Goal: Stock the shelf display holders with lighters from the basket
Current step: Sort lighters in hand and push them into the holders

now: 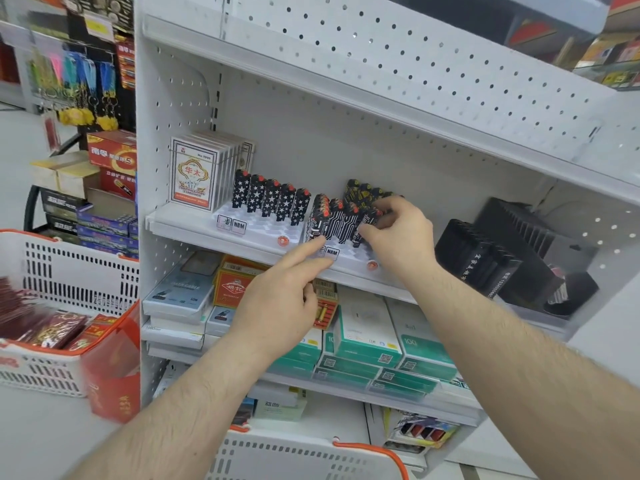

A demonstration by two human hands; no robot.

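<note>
Right hand (pixel 398 233) pinches striped lighter (pixel 369 220), should seat upright in holder (pixel 341 254) slot; left hand (pixel 277 299), forefinger out, steadies front.

Bright, even overhead light; soft shadows under each shelf (pixel 242 233). Wide-angle bending warps the frame's edges. Motion blur smears the basket (pixel 69 271) at lower left; centre stays sharp.

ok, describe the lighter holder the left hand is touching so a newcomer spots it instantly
On the white shelf with the playing-card packs, two white holders sit side by side. It is the right-hand holder, under the left hand; its lighters bear white line patterns, not stars.
</note>
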